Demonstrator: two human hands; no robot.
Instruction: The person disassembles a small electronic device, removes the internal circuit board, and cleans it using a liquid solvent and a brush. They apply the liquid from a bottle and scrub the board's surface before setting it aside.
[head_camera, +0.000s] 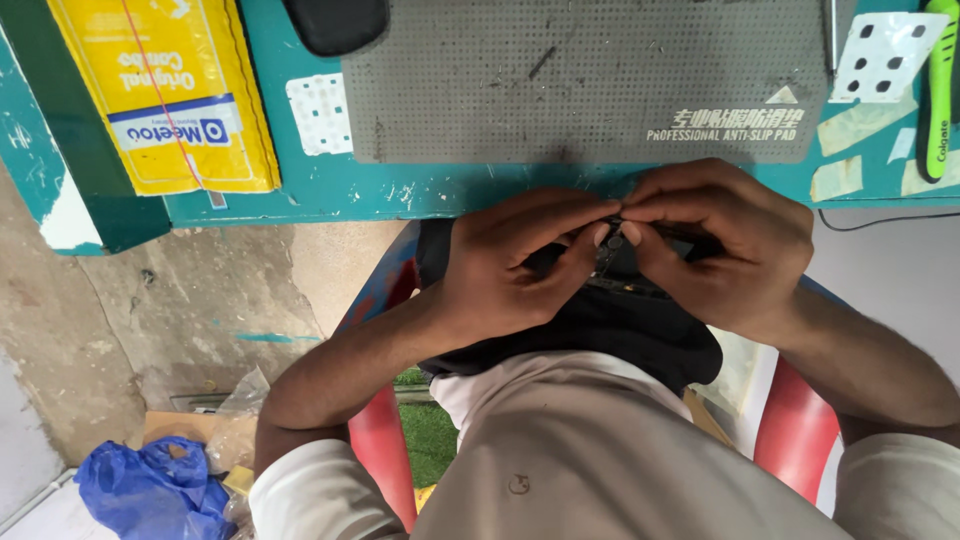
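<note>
Just below the near edge of the teal table (300, 200), over the lap, I see both hands meeting on 1 small dark part (612, 243). My left hand (505, 265) has thumb and forefinger pressed together on the part's left end, the other fingers curled under it. My right hand (725, 245) pinches the same part from the right, fingertips touching those of the left, so the piece sits between the 2 hands and is mostly hidden; I cannot tell exactly what it is. Beneath the hands lies a black cloth (640, 335) bunched across the lap, against a pale shirt (600, 450). On the table, a grey dotted anti-slip mat (590, 80) lies just beyond the hands, a yellow packet (170, 90) rests well to the left, and a green toothbrush (938, 90) lies at the far right beside a white perforated card (885, 55). A second white perforated card (320, 113) sits between packet and mat. Down on the floor at lower left lies a crumpled blue plastic bag (150, 490). Red chair parts (385, 450) show beside the legs.
</note>
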